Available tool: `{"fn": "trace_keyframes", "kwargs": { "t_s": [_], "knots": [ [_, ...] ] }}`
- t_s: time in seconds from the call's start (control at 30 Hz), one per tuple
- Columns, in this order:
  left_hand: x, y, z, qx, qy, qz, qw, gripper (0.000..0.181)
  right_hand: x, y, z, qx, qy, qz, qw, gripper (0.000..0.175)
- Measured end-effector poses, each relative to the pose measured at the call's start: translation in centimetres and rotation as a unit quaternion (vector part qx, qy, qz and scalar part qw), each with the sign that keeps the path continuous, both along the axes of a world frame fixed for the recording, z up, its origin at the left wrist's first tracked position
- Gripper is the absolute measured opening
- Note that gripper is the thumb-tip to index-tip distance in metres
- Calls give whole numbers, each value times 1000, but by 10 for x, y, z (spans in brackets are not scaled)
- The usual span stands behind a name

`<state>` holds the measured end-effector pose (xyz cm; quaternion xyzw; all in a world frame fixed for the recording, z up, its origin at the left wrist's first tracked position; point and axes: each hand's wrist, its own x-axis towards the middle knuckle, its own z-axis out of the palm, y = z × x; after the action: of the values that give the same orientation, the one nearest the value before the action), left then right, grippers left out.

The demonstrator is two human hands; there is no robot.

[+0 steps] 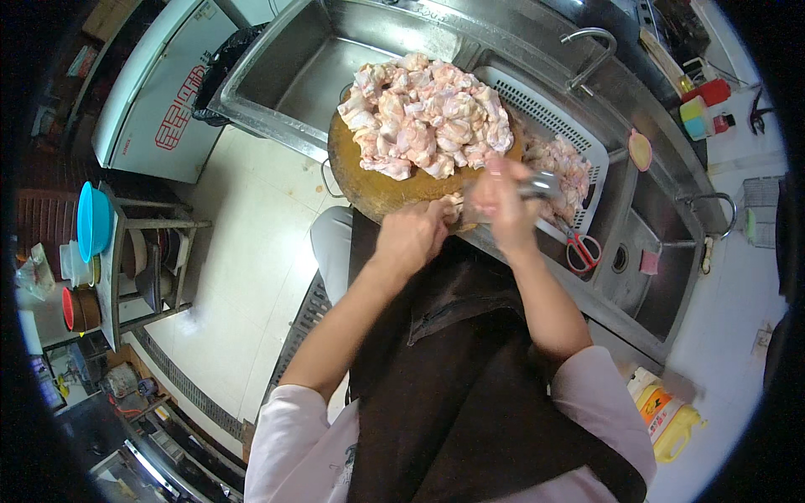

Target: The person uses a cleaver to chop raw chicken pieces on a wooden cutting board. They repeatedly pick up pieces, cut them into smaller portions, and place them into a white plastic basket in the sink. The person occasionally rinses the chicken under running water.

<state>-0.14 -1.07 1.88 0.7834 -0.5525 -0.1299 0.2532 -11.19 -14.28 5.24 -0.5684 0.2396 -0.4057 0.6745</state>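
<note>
A heap of raw chicken pieces [427,116] covers much of the round wooden chopping board [371,188]. My left hand [412,232] is closed on a small chicken piece [453,201] at the board's near edge. Just to its right, my right hand [503,198] grips a knife, blurred by motion. The knife's shiny metal handle [539,185] sticks out to the right of my fist; its blade is smeared and its shape hard to make out. More cut raw meat [560,170] lies in a white slotted plastic basket [594,148] right of the board.
The board rests across a stainless steel sink [283,107]. Red-handled scissors [583,253] lie beside the basket. Beyond it rises a curved faucet [594,38]; a pink sponge [649,262] sits in the right basin. A metal shelf rack [116,264] stands at the left.
</note>
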Motion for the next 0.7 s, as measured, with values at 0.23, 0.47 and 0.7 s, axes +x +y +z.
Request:
{"fn": "trace_keyframes", "kwargs": {
  "t_s": [0.23, 0.47, 0.7],
  "knots": [
    [46, -23, 29, -134, 226, 267, 927, 42, -68, -42, 49, -19, -83, -74, 994, 52],
    [108, 1, -18, 6, 391, 209, 896, 32, -79, -17, 12, 44, -33, -83, 995, 53],
    [28, 16, 2, -111, 282, 145, 942, 18, -67, -9, -12, 77, 34, -62, 995, 51]
  ]
}}
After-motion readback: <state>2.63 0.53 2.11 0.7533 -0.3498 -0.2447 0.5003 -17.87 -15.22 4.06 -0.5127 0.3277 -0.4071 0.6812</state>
